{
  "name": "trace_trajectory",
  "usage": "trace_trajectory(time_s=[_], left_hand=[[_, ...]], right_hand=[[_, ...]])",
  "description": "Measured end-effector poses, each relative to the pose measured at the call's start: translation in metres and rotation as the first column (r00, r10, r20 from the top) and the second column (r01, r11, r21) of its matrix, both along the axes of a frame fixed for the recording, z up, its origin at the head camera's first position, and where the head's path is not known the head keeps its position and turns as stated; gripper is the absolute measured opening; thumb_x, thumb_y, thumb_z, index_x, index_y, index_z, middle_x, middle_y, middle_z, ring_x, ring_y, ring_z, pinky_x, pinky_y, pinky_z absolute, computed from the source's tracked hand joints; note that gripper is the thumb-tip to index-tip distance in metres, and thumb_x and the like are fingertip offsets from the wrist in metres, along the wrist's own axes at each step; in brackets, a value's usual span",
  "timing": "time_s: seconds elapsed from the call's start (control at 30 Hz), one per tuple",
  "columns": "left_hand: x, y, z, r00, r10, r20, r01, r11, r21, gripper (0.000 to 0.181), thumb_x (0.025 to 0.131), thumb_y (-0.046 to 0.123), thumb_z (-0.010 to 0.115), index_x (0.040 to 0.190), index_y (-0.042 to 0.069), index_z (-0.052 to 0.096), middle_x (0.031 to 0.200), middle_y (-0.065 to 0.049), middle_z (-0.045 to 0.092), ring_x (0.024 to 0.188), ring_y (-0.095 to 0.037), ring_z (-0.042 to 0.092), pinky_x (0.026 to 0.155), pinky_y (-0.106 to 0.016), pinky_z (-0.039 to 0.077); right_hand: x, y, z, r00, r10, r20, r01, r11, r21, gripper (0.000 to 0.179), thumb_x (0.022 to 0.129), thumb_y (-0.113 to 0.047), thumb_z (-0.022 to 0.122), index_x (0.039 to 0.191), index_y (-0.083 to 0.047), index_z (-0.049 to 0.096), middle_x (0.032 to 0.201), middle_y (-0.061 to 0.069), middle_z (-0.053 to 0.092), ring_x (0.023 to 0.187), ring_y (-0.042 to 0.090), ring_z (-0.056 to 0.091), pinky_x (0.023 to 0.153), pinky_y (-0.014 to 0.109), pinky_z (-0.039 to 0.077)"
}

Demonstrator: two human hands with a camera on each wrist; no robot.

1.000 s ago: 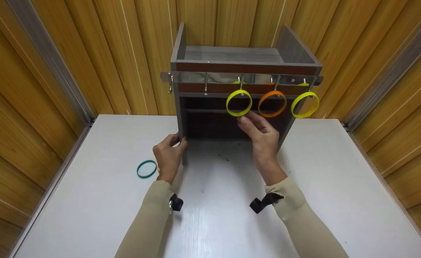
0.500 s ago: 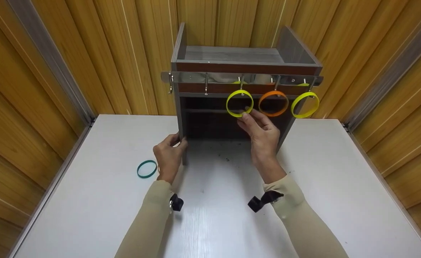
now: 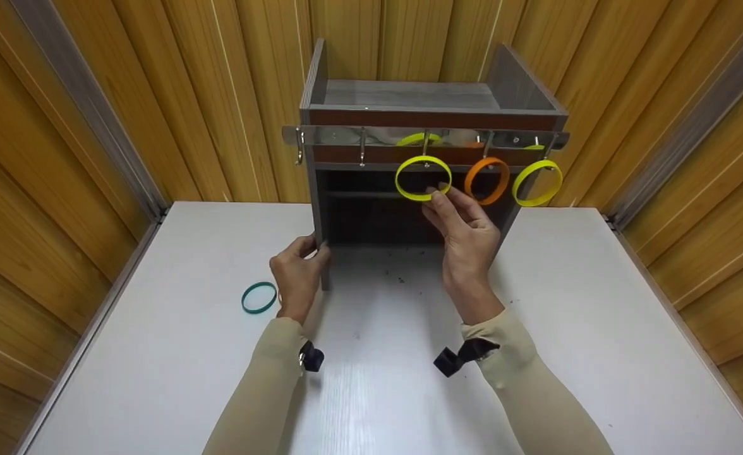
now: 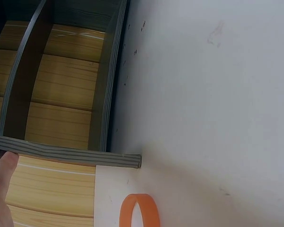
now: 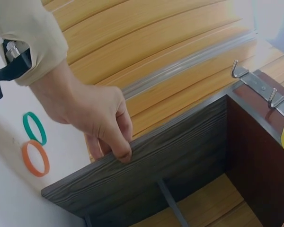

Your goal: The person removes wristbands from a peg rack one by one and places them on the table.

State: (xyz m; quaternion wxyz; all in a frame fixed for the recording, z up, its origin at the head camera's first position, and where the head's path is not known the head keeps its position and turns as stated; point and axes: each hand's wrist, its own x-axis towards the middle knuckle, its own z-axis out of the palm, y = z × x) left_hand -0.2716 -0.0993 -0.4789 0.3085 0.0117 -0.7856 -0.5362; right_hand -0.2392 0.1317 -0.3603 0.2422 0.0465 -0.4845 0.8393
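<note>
My right hand (image 3: 469, 246) pinches the lower right edge of a yellow wristband (image 3: 416, 197) between thumb and fingers. That band's top overlaps the tip of the middle hook on a metal hook rail (image 3: 390, 137). Two more bands, an orange wristband (image 3: 504, 183) and a second yellow wristband (image 3: 537, 202), hang from the hooks to its right. Low on the grey shelf unit, my left hand (image 3: 299, 272) grips the left side panel (image 5: 146, 156), thumb on one face and fingers on the other.
On the white table (image 3: 188, 379), a green wristband (image 5: 31, 114) and an orange wristband (image 4: 153, 213) lie left of the shelf unit. The rail's two left hooks hold no band. Yellow wood-look walls (image 3: 157, 126) enclose the table.
My right hand has risen slightly with the yellow wristband, which now stands a little away from the rail. The hanging orange wristband has swung and turned rightward. My left hand has stayed put.
</note>
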Motion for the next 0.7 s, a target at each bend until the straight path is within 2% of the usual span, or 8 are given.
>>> trace_trajectory(time_s=[0.2, 0.47, 0.7], left_hand=[[0.001, 0.001, 0.001, 1.000, 0.004, 0.005, -0.005, 1.000, 0.002, 0.019, 0.090, 0.003, 0.083, 0.109, 0.003, 0.081, 0.104, -0.009, 0.080, 0.099, -0.024, 0.078, 0.082, -0.034, 0.064], [0.000, 0.001, 0.000, 1.000, 0.015, -0.011, -0.015, 1.000, 0.001, 0.017, 0.089, 0.002, 0.083, 0.106, 0.002, 0.081, 0.102, -0.010, 0.080, 0.098, -0.026, 0.078, 0.082, -0.039, 0.065], [0.001, 0.001, 0.000, 1.000, 0.016, -0.015, -0.016, 1.000, -0.022, 0.018, 0.090, 0.003, 0.083, 0.108, 0.004, 0.081, 0.104, -0.009, 0.080, 0.098, -0.024, 0.078, 0.080, -0.033, 0.065]], right_hand=[[0.004, -0.002, 0.004, 1.000, 0.011, -0.016, -0.012, 1.000, -0.028, 0.025, 0.095, 0.001, 0.077, 0.119, 0.008, 0.074, 0.112, 0.022, 0.075, 0.094, 0.028, 0.078, 0.094, 0.043, 0.061], [0.010, -0.001, 0.003, 0.999, 0.037, -0.039, -0.037, 0.999, -0.011, 0.021, 0.097, 0.003, 0.074, 0.118, 0.006, 0.075, 0.110, 0.020, 0.077, 0.094, 0.026, 0.078, 0.093, 0.043, 0.061], [0.015, 0.005, -0.002, 0.999, 0.048, -0.023, -0.048, 0.999, -0.007, 0.022, 0.097, 0.004, 0.073, 0.119, 0.006, 0.074, 0.114, 0.023, 0.076, 0.095, 0.027, 0.078, 0.094, 0.042, 0.061]])
